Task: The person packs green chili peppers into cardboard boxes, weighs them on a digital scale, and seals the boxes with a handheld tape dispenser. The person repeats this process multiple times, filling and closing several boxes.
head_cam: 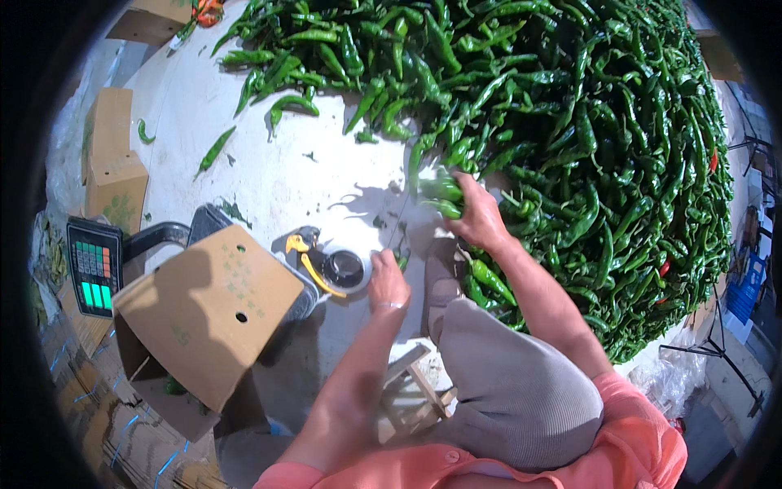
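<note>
A large heap of long green peppers point(586, 122) spreads over the pale floor. At its near-left edge, my right hand point(482, 217) is closed around a few green peppers point(445, 194), blurred by motion. My left hand point(388, 282) is low over the floor at the left of my shoe, its fingers bent; a green pepper point(401, 259) shows just beside them, and whether they grip it is unclear. Left of that hand lies a tape dispenser point(314, 269) with a yellow handle and a roll of tape. A cardboard box point(214, 305) stands tilted on a scale, some green inside it.
The scale's display point(95, 269) stands left of the box. More cardboard boxes point(116, 177) stand at the far left, and flattened cardboard point(140, 440) lies at the lower left. My shoe point(443, 281) touches the heap's edge. A wooden stool point(421, 385) is beneath me. Loose peppers point(215, 150) dot the floor.
</note>
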